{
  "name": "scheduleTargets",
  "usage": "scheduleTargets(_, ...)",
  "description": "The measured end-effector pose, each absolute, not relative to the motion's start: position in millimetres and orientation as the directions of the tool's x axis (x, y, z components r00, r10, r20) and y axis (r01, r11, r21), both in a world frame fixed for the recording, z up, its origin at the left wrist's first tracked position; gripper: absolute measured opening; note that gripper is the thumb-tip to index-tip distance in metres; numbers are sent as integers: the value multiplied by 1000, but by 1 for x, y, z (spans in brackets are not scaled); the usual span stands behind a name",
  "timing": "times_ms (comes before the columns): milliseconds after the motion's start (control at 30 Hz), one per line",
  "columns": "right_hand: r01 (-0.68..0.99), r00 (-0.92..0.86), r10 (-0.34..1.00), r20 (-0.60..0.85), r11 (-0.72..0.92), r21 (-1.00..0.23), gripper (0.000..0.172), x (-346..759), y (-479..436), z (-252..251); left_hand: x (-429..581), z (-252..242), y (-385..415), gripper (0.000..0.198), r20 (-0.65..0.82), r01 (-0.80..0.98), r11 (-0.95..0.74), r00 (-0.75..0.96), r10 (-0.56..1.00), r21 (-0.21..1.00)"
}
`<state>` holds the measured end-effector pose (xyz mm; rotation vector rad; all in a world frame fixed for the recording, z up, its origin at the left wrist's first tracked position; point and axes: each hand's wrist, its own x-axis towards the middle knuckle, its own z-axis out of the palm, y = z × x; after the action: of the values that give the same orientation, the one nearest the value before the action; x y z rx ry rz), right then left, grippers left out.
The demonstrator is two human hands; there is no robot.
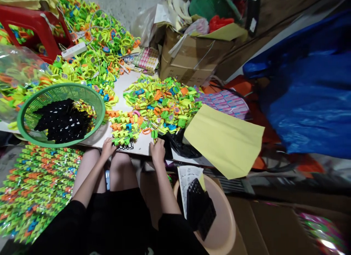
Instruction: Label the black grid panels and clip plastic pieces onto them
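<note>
My left hand [108, 149] is closed on the near left corner of a black grid tray [126, 147] at the table's front edge. Rows of small yellow, green, orange and blue plastic toy pieces [124, 128] stand in the tray and hide most of it; open grid shows along its near side. To the right, my right hand [158, 151] pinches a small green plastic toy piece [154, 134] just above the table. Beyond both hands lies a loose heap of similar toy pieces [164, 103].
A green basket [102, 105] with black grids stands at left. Filled, wrapped sheets [35, 189] lie below it. On the right are yellow paper [225, 141] and a black plastic bag [185, 147]; a peach tub [229, 218] sits lower. A cardboard box [192, 57] stands behind.
</note>
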<state>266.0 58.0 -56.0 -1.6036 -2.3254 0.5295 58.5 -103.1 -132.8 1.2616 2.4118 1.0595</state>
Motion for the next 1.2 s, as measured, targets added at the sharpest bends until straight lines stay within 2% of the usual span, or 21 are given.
scheduleTargets(100, 908, -332, 935, -124, 281, -311, 25, 273, 74, -57, 60, -129, -103, 27, 119, 624, 385, -612, 782, 680)
scheduleTargets(167, 899, -346, 923, -169, 274, -342, 16, 274, 80, -61, 61, -127, -103, 27, 117, 621, 385, -613, 781, 683)
scheduleTargets(267, 792, -344, 916, -208, 163, -589, 12, 273, 80, -73, 62, -124, -103, 27, 112, 618, 388, -614, 781, 683)
scheduleTargets(367, 467, -377, 907, -185, 14, -884, 18, 266, 66, -87, 65, -123, -102, 29, 103, 621, 407, -620, 777, 670)
scheduleTargets(467, 171, -511, 858, -46, 49, -984, 23, 251, 42, -99, 67, -121, -100, 31, 91, 611, 445, -648, 756, 655)
scheduleTargets(533, 100, -624, 779, 65, 162, -982, 21, 239, 28, -104, 68, -120, -98, 30, 75, 597, 465, -662, 746, 654)
scheduleTargets(600, 97, -692, 705, 157, 306, -947, 18, 228, 18, -107, 67, -120, -97, 27, 60, 590, 470, -662, 747, 657)
scheduleTargets(700, 220, -713, 676, 185, 466, -857, 26, 214, 12, -111, 64, -120, -99, 25, 55, 591, 456, -647, 760, 666)
scheduleTargets(833, 412, -729, 678, 92, 542, -732, 38, 202, 10, -113, 62, -123, -102, 24, 69, 594, 420, -627, 776, 686)
scheduleTargets(1200, 284, -756, 613, 231, 624, -728, 24, 201, 7, -115, 60, -126, -105, 16, 86, 606, 369, -589, 804, 705)
